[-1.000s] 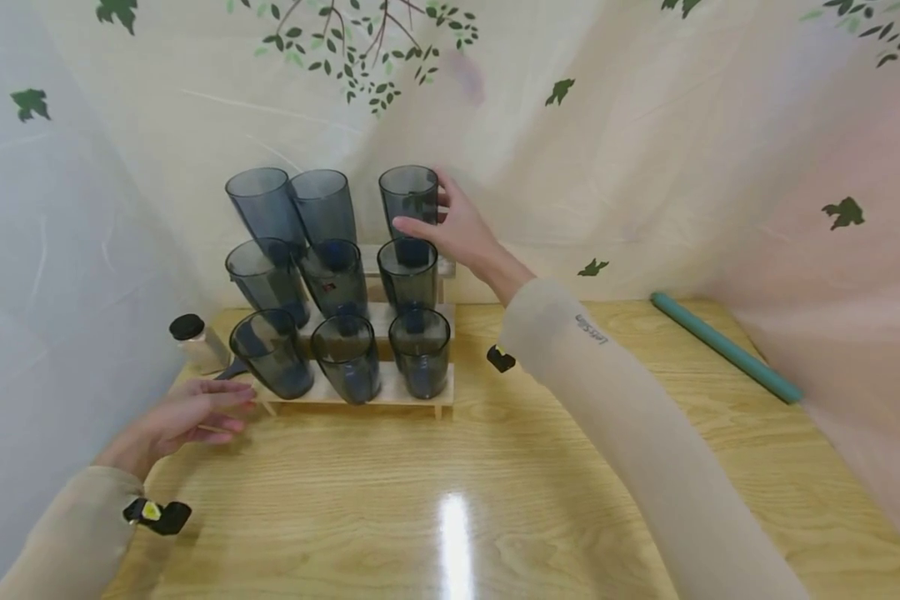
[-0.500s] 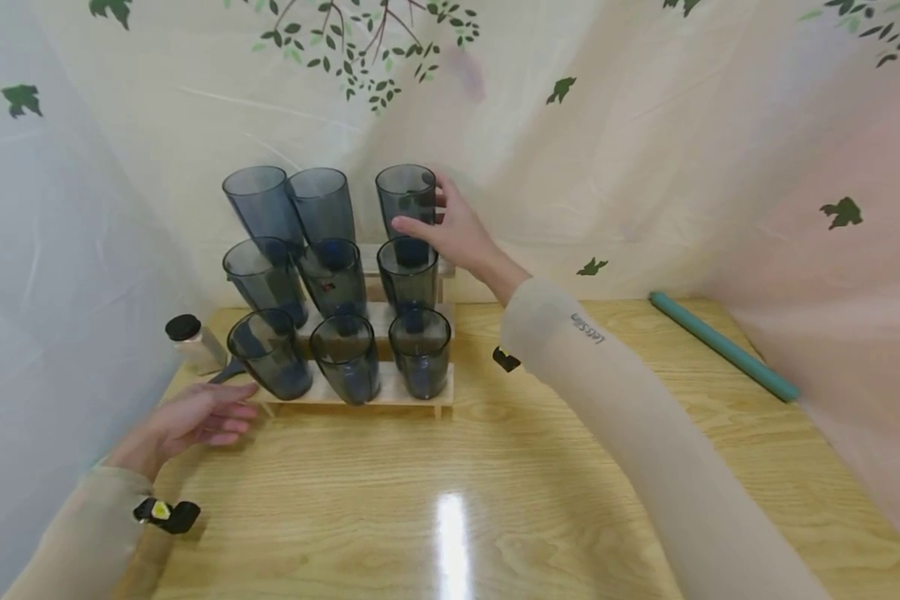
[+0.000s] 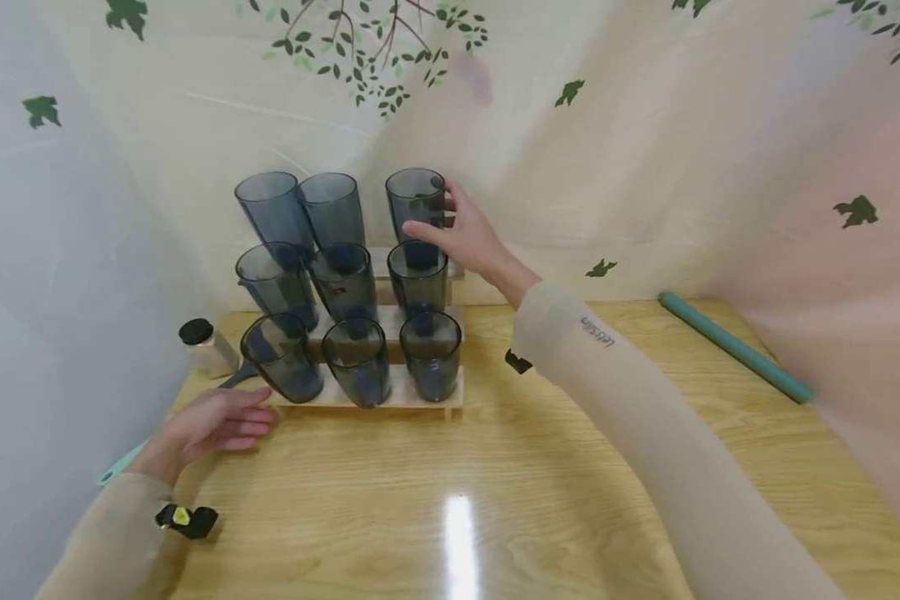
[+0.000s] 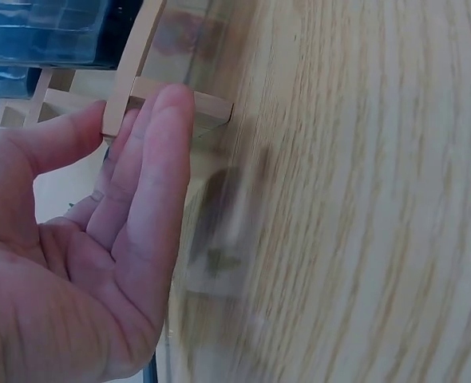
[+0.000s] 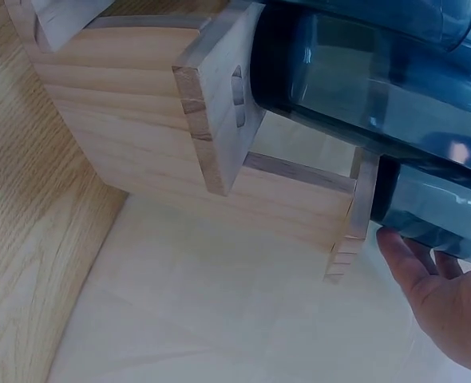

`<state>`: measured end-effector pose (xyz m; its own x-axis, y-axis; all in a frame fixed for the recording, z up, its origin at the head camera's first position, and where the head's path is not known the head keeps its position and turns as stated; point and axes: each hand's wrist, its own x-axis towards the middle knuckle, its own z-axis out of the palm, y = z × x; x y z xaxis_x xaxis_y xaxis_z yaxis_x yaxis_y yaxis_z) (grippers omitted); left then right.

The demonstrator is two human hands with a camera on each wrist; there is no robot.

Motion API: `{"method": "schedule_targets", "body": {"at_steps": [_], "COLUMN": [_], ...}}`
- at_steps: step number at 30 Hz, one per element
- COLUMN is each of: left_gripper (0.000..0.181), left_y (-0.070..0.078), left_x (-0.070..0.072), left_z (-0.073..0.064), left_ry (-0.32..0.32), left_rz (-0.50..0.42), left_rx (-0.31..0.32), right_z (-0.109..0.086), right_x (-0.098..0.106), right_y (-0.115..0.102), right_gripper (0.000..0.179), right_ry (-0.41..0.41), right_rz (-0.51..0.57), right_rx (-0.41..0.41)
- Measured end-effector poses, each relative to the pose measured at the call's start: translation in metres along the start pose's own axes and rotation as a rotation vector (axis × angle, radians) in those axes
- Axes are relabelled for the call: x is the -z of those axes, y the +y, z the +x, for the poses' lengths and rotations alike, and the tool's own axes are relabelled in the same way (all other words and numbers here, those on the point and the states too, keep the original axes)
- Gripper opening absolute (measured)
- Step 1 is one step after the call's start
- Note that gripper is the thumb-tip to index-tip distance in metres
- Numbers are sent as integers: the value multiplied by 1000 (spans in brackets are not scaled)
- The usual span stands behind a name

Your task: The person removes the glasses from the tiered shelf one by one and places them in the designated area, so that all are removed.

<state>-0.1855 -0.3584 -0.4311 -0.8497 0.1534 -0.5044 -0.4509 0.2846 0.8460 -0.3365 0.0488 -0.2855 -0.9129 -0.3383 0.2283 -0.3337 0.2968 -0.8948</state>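
Note:
A tiered wooden rack (image 3: 352, 398) bears several dark blue-grey tumblers in three rows. My right hand (image 3: 471, 237) holds the tumbler (image 3: 412, 198) at the right end of the top row, thumb in front and fingers behind. In the right wrist view that tumbler (image 5: 435, 203) stands on the top shelf, its far part cut off by the frame. My left hand (image 3: 217, 425) is at the rack's lower left corner. In the left wrist view its thumb and fingers pinch the end of the bottom board (image 4: 124, 92).
A black-lidded jar (image 3: 208, 348) and a dark handle (image 3: 238, 375) lie left of the rack. Behind my left wrist shows a teal handle end (image 3: 120, 465). A teal rod (image 3: 735, 346) lies at the table's right side. Patterned cloth (image 3: 645, 167) hangs around the table.
My left hand has moved a little right, up to the rack's left corner. My right hand stays on the top-row tumbler. The head view has shifted slightly.

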Motion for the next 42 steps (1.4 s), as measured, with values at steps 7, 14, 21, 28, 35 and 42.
{"method": "schedule_targets", "body": {"at_steps": [7, 14, 21, 28, 35, 42], "left_gripper": [62, 64, 60, 66, 64, 60], "left_y": [6, 5, 8, 13, 13, 12], "left_x": [-16, -5, -7, -13, -12, -11], "left_z": [2, -8, -9, -7, -6, -5], "left_ry": [47, 57, 51, 75, 82, 79], "left_rz": [81, 94, 88, 108, 111, 121], "left_rx": [-1, -6, -31, -42, -26, -28], "right_z": [-5, 4, 4, -4, -26, -57], "right_x": [8, -1, 2, 13, 49, 97], "right_y": [7, -2, -5, -7, 2, 25], "right_gripper": [97, 94, 98, 99, 97, 94], "right_ry": [12, -22, 2, 25, 81, 171], "right_rz": [-33, -23, -25, -21, -47, -35], "right_rx": [-23, 3, -21, -26, -26, -85]}}
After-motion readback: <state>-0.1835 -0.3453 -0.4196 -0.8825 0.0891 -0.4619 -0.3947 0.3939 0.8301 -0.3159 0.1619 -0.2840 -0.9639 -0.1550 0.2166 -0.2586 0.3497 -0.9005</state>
